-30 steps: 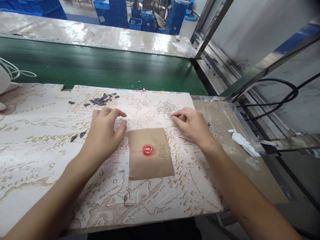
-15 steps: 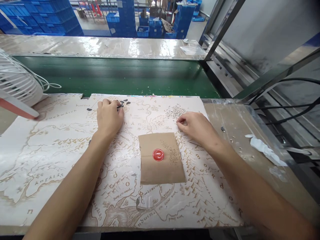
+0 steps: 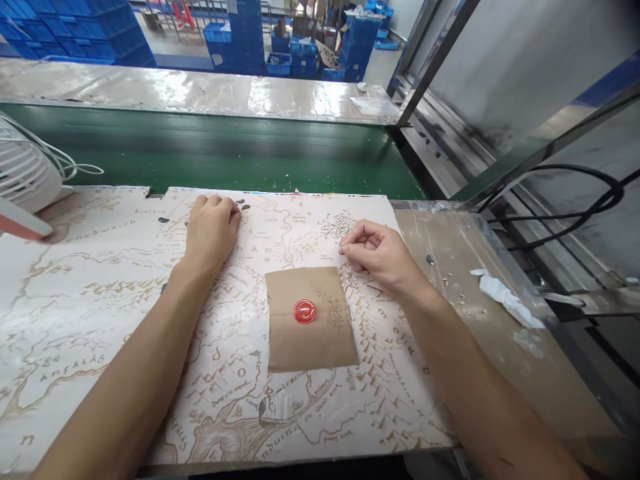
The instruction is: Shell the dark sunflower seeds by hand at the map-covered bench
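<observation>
Small dark chips (image 3: 243, 207) lie at the top of a large printed map sheet (image 3: 75, 320), right at the fingertips of the left hand (image 3: 213, 230). That hand rests palm down with its fingers curled over, and the hand itself hides whether it grips a chip. A lone chip (image 3: 163, 219) lies further left on the sheet, well apart from the hand. The right hand (image 3: 377, 257) sits over the sheet with its thumb and forefinger drawn into a narrow pinch, and nothing shows between them, though a piece that small could be hidden. Its fingertips are just beside a speckled patch (image 3: 337, 225) of many tiny dark bits on the map. Below and between the hands lies a rectangle of brown kraft paper (image 3: 285, 333), flat on the sheet and touching neither hand, with a round red wax seal (image 3: 305, 311) on it. To the right of the sheet, a worn bench top (image 3: 450, 267) carries a crumpled white tissue (image 3: 505, 300), and black cables (image 3: 565, 207) run beyond it. A white fan (image 3: 25, 173) stands at the far left. Past the sheet runs a green conveyor belt (image 3: 200, 153), with stacks of blue crates (image 3: 240, 40) in the distance.
</observation>
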`<state>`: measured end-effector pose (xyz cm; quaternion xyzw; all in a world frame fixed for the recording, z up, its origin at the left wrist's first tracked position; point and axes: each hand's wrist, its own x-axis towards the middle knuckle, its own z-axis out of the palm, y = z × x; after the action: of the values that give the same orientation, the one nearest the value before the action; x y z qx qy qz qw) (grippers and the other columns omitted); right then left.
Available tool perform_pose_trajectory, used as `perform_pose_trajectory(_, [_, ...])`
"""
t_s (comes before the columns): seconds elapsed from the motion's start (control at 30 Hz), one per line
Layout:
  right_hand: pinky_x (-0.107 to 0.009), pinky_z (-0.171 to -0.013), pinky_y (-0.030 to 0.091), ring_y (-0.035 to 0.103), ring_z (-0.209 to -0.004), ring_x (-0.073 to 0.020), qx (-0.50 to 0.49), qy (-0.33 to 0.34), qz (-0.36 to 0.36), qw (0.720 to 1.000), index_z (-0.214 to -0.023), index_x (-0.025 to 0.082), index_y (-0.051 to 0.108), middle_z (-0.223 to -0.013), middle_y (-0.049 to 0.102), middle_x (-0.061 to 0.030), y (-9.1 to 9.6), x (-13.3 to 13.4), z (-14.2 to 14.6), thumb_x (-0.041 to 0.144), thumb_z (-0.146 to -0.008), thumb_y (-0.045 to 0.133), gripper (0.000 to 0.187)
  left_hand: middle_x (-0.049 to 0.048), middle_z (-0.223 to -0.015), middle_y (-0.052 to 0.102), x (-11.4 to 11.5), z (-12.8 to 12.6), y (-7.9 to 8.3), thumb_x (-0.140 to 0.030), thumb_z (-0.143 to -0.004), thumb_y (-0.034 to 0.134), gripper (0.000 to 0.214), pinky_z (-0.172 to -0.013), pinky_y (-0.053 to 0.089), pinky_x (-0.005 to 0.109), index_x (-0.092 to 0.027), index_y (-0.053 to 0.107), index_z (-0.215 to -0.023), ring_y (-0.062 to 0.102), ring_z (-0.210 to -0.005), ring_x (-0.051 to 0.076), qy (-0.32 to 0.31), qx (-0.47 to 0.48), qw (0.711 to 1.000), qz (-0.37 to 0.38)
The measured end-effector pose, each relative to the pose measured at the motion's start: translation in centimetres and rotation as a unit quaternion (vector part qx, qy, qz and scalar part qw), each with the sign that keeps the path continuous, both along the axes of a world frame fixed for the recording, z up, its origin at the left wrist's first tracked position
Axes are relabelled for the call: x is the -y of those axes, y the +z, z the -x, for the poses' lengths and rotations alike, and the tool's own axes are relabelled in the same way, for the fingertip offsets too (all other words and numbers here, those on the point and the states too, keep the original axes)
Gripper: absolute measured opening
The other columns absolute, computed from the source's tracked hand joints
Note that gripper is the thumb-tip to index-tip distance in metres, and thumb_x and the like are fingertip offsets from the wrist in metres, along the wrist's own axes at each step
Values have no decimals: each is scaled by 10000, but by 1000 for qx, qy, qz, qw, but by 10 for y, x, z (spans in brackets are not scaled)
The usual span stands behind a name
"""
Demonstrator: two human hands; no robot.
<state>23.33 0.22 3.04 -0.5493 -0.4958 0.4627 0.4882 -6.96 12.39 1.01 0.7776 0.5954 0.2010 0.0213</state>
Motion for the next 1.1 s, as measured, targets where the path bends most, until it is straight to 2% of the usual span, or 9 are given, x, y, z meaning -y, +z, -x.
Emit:
perform_pose_trajectory(0.13, [-262,-460,281,452,-496,-78,-121,11,19,992,-845,215,773,-613,636,54,4,6,2,242,-768,928,175,225,-1264,735,8,5,0,-342,-1043,533,351,-1162,528,541,-164,783,-1214,593,-1318,414,-6,8,1000,-1])
perform_pose_trajectory(0.27, [-234,-462,364,512,-553,-85,-164,35,35,985,-1027,191,863,-659,670,38,4,12,-2,308,-823,957,253,237,-1236,705,10,12,-5,-291,-1011,543,365,-1195,528,517,-136,797,-1222,633,-1315,406,32,10,999,-1])
perform_pose_trajectory(0.4, [-236,-478,491,604,-595,-94,-174,43,32,983,-954,195,846,-810,778,-8,-3,15,-8,365,-797,1007,282,187,-1226,718,10,21,-4,-327,-1047,512,354,-1153,551,467,-158,790,-1187,697,-1211,359,29,25,999,22])
perform_pose_trajectory(0.53, [-252,-519,584,670,-591,-127,-171,76,45,981,-917,185,827,-674,728,6,-6,19,-10,421,-771,1040,350,136,-1166,725,16,27,5,-364,-1035,536,317,-1111,562,473,-175,760,-1155,724,-1106,351,1,17,999,35])
perform_pose_trajectory(0.67, [-258,-538,610,701,-568,-136,-179,109,40,977,-918,178,814,-666,761,-4,-1,23,-10,416,-767,1051,368,77,-1109,726,21,28,7,-367,-1039,558,235,-1041,572,436,-223,727,-1117,730,-1016,309,-25,29,999,25])
perform_pose_trajectory(0.77, [-249,-545,611,721,-579,-137,-188,121,31,974,-899,174,820,-684,785,-13,2,25,-11,395,-743,1067,366,55,-1083,738,26,22,4,-370,-1043,587,200,-973,568,411,-232,714,-1113,717,-964,277,-72,73,995,18])
perform_pose_trajectory(0.93, [-275,-543,600,720,-556,-147,-147,130,37,980,-923,171,842,-710,812,-42,-1,24,-15,439,-804,1026,346,74,-1083,755,36,5,1,-355,-1042,594,216,-897,574,384,-209,731,-1122,698,-900,226,-137,131,981,27])
perform_pose_trajectory(1.0, [-286,-514,553,688,-530,-147,-103,128,45,985,-937,183,842,-694,795,-35,-3,24,-14,436,-839,996,312,96,-1132,748,40,2,-1,-304,-1036,575,219,-899,586,400,-200,737,-1142,698,-918,230,-147,141,978,38])
perform_pose_trajectory(1.1, [-305,-585,524,680,-661,-144,1,135,-6,991,-909,210,864,-829,787,-35,0,30,-6,347,-886,949,163,148,-1243,722,45,4,-7,-200,-1016,534,298,-1032,595,487,-183,742,-1229,703,-1097,291,-137,110,984,36])
